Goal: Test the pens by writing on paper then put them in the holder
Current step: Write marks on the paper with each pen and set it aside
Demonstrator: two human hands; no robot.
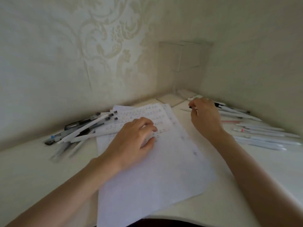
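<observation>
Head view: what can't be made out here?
Writing on the paper: head view, too small and blurred; left hand covers part.
Pen in the right hand: head view, fingers hide most of it.
Clear holder in the corner: head view, faint; contents unclear.
Left pen pile: head view, near ends blurred.

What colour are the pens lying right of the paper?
The pens are mostly white, one with a pink band; the head view shows them.

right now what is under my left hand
Your left hand rests on the top sheet of paper, over rows of handwriting. The edges of more sheets show beneath it at the far end. Any writing under the palm is covered.
</observation>
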